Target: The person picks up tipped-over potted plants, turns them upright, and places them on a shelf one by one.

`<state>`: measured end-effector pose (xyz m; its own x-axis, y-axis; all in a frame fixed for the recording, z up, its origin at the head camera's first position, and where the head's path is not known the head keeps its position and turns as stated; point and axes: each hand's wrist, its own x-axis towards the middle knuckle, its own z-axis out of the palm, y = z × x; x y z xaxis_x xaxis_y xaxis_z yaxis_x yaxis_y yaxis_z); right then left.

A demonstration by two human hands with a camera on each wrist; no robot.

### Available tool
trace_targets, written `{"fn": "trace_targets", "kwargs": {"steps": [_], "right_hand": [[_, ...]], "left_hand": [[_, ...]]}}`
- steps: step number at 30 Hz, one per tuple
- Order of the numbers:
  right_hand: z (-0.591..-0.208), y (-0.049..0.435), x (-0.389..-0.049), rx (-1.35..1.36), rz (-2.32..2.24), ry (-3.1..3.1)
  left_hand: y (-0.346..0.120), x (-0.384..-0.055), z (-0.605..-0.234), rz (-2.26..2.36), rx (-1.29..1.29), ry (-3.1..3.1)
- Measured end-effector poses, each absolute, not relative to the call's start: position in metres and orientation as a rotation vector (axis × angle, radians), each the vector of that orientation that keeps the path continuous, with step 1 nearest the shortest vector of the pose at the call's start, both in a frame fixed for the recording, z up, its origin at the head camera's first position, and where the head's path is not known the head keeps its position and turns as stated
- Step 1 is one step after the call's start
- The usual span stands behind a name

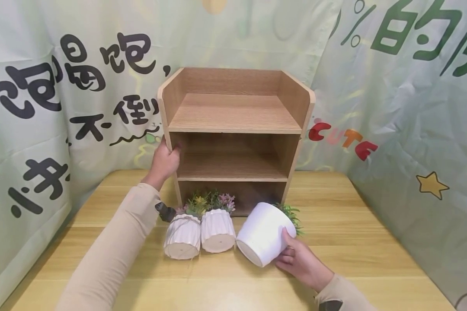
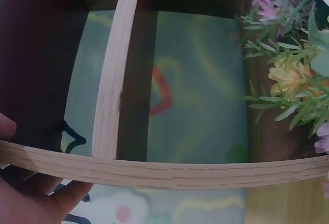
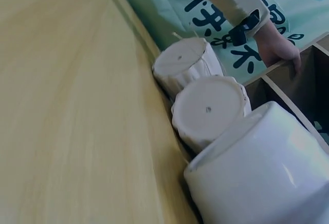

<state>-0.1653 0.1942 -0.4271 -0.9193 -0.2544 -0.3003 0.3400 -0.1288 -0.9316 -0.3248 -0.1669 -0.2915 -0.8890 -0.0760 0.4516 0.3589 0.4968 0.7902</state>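
Large white pot (image 1: pixel 261 234) tilts in right grip (image 1: pixel 302 263); left grip (image 1: pixel 162 162) holds shelf (image 1: pixel 234 123).

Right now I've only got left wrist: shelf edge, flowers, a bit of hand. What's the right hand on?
Observer: The right hand holds a large white pot, tilted.
Operator: Where's that in the row?
Observer: In the head view it's at the right end, past the left ribbed pot and the middle ribbed pot.
Operator: And the bottoms of those two ribbed ones, facing where?
Observer: Toward the person; both bases show in the head view.
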Motion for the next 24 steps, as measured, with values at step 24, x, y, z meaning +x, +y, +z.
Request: {"fn": "trace_targets", "kwargs": {"steps": [24], "right_hand": [[-0.432, 0.18, -0.173, 0.3, -2.286, 1.767]], "left_hand": [[-0.16, -0.327, -0.3, -1.395, -0.191, -2.172]]}}
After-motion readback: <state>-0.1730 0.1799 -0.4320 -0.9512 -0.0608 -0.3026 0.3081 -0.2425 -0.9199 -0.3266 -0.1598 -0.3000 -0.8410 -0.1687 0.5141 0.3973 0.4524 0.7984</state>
